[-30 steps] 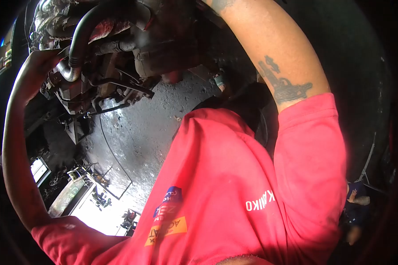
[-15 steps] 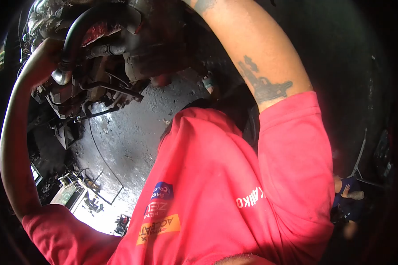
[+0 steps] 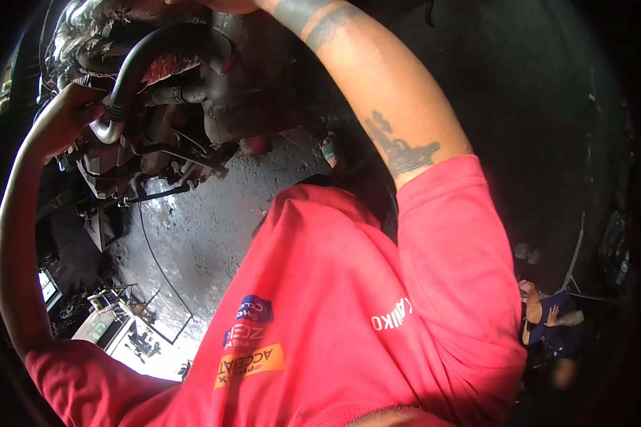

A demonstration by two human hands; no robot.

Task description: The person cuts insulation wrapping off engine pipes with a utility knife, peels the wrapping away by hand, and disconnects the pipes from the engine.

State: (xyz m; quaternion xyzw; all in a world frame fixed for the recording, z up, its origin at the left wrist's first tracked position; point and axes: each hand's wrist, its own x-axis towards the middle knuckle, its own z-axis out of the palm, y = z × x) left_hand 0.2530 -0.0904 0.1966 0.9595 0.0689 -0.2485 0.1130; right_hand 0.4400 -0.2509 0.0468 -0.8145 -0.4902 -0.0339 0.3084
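Observation:
My left hand (image 3: 68, 117) reaches into the engine assembly at the upper left. Its fingers are curled beside the metal end of a curved black hose (image 3: 123, 82); what lies between them is hidden. At the top edge, my right hand (image 3: 224, 4) is only partly in view, above the hose and near a dark rounded engine part (image 3: 224, 117). Its fingers are mostly cut off by the frame.
Pipes and brackets (image 3: 181, 153) hang below the engine over a worn grey floor (image 3: 192, 235). A thin cable (image 3: 149, 242) crosses the floor. A metal frame (image 3: 124, 306) stands at the lower left. Another person (image 3: 548, 320) is at the lower right.
The view has shifted a little. My right hand now shows at the top edge, its forearm lower and further left. More of my left hand's fingers show beside the hose.

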